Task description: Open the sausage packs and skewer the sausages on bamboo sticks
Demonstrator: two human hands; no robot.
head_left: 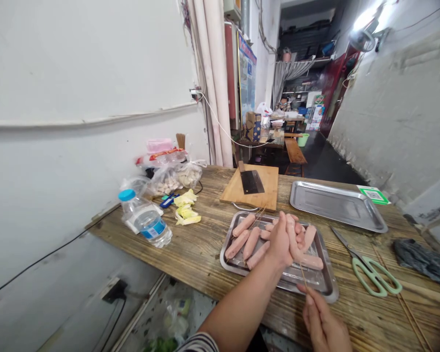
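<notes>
One smooth sausage (pixel 292 235), left hand (pixel 280 242); thin skewer (pixel 303 275), likely bamboo, right hand (pixel 324 315).

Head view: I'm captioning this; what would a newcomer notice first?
Likely the pink sausages on the metal tray, with the left hand gripping one and the right hand holding its skewer. Next, the cleaver on the cutting board behind, and the green-handled scissors right of the tray.

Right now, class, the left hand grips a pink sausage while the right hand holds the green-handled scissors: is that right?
No: the head view shows the right hand holding a thin stick; the green-handled scissors lie on the table. The left hand does grip a pink sausage.
</notes>
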